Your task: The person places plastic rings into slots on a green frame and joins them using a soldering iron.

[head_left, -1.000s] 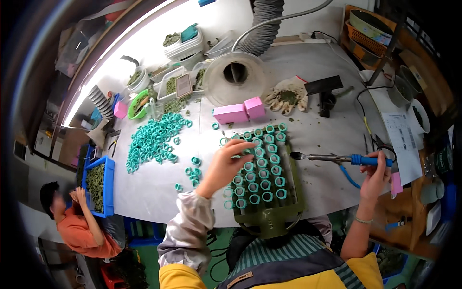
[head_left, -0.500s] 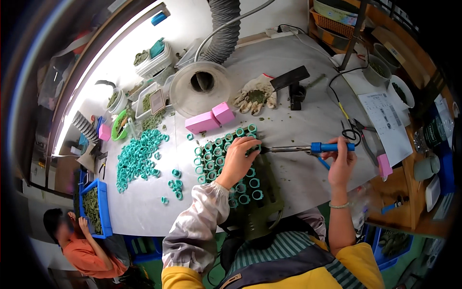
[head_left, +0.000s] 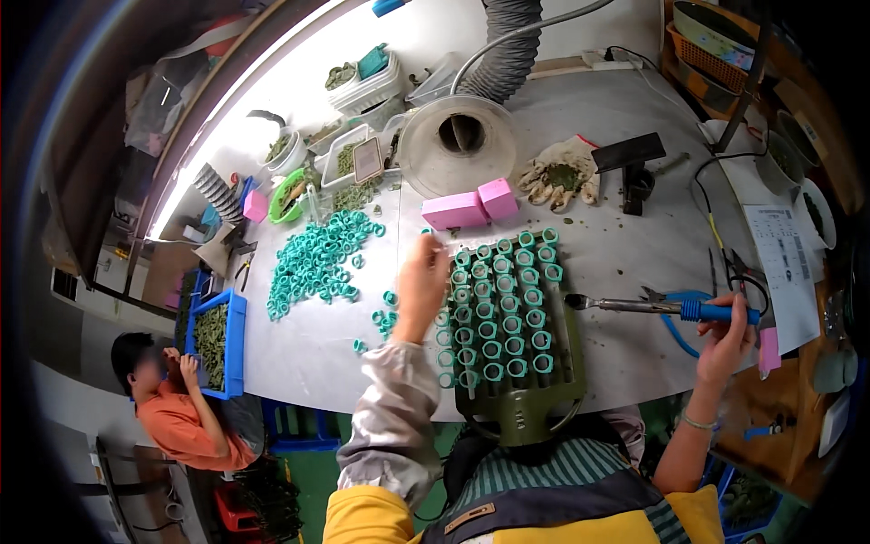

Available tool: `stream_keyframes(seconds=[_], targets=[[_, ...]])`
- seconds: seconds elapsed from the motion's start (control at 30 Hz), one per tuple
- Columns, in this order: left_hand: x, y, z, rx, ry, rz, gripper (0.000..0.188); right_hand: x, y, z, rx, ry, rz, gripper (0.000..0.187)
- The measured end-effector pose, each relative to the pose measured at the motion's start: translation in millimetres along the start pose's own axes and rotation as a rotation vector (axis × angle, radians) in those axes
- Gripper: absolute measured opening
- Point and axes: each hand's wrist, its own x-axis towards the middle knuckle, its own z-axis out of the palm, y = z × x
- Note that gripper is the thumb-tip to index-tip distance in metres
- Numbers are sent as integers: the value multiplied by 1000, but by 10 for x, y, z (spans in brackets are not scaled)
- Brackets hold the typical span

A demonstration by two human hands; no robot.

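Note:
A dark green rack stands in front of me, lined with rows of teal rings set upright. My right hand grips a soldering iron by its blue handle. Its metal shaft points left, with the dark tip just off the rack's right edge. My left hand is raised beside the rack's left rows, smeared by motion, so its fingers and anything in them cannot be made out. Left of that hand lies a heap of loose teal rings, with a few more rings nearer to it.
Pink blocks and a clear funnel hood stand behind the rack. A soiled glove and a black stand are at the far right. Blue-handled pliers lie under the iron. A person sits at the left by a blue crate.
My left hand has moved left, off the rack's ring rows and away from the iron's tip. The iron has drawn back right of the rack. The whole view has shifted.

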Motion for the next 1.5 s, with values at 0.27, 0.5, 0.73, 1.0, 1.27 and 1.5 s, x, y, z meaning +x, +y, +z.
stream_keyframes(seconds=[0.27,0.5,0.73,1.0,1.27,1.5], targets=[[-467,-942,-572,955,12,-112,26,-35,-42,69,-37,-47,-22,32],[-471,-852,-685,-33,72,-256,29,-40,-69,3,-45,-41,-33,30],[-476,452,-216,-297,-341,143,28,-89,-123,42,-50,-66,-31,29],[-489,816,542,-101,-420,502,32,-142,2,80,-12,-112,-32,29],[-453,812,660,-61,-440,520,31,-182,73,151,-59,-121,-32,28],[-345,725,533,-122,-393,556,30,-56,-68,-115,-14,-25,-20,29]])
